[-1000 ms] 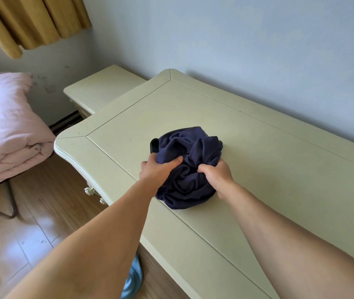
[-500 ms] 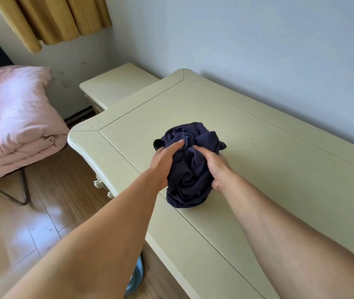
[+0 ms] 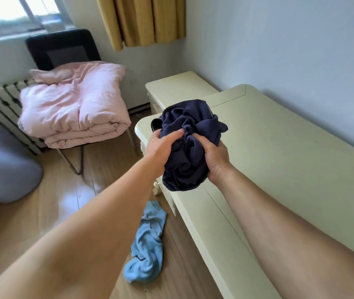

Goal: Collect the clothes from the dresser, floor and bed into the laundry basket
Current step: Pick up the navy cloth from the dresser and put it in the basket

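Lifted off the dresser [image 3: 290, 160] now, one navy garment [image 3: 190, 147] bunched between two gripping hands [image 3: 190, 147]

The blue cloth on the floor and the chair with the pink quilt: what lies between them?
In the head view, only bare wooden floor lies between the blue cloth and the chair with the pink quilt.
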### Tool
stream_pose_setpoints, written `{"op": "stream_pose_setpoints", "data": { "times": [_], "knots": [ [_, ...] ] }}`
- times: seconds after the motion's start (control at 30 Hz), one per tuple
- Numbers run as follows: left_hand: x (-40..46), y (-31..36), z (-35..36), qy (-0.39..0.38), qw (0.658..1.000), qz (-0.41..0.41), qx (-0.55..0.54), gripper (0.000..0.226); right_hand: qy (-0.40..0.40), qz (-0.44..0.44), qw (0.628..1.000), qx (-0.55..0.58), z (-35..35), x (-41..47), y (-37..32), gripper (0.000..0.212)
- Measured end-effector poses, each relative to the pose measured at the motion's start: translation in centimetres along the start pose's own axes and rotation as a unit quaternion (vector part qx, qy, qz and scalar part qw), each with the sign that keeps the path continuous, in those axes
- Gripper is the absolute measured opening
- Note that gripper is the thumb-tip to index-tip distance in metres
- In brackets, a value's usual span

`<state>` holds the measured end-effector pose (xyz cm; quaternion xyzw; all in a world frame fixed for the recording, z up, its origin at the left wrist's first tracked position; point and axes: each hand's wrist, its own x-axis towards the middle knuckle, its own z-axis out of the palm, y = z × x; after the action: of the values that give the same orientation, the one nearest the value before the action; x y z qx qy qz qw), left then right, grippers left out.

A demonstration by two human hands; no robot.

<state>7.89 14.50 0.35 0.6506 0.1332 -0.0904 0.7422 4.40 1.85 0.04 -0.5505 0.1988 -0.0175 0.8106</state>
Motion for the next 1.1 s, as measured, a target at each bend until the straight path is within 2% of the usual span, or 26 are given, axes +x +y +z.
{"op": "stream_pose_setpoints", "data": {
  "times": [0.23, 0.63, 0.73, 0.9, 1.1],
  "knots": [
    [-1.3, 1.7, -13.9, 0.090, 0.995, 0.050, -0.017, 0.017, -0.085, 0.007, 0.996, -0.041, 12.1, -2.7, 4.4, 0.012],
    [-5.1, 4.4, -41.7, 0.206, 0.970, 0.119, -0.044, 0.027, -0.205, 0.017, 0.976, -0.072, 36.1, -11.2, 14.9, 0.024],
    [-5.8, 4.9, -47.2, 0.227, 0.964, 0.127, -0.048, 0.039, -0.234, 0.037, 0.968, -0.078, 40.9, -12.7, 17.1, 0.020],
    [-5.3, 5.9, -54.4, 0.263, 0.954, 0.130, -0.063, 0.032, -0.275, 0.042, 0.957, -0.083, 48.2, -13.3, 20.0, 0.018],
    [-0.6, 8.2, -62.8, 0.290, 0.945, 0.136, -0.063, 0.021, -0.290, 0.051, 0.952, -0.088, 58.1, -10.1, 23.5, 0.038]
  ]
}}
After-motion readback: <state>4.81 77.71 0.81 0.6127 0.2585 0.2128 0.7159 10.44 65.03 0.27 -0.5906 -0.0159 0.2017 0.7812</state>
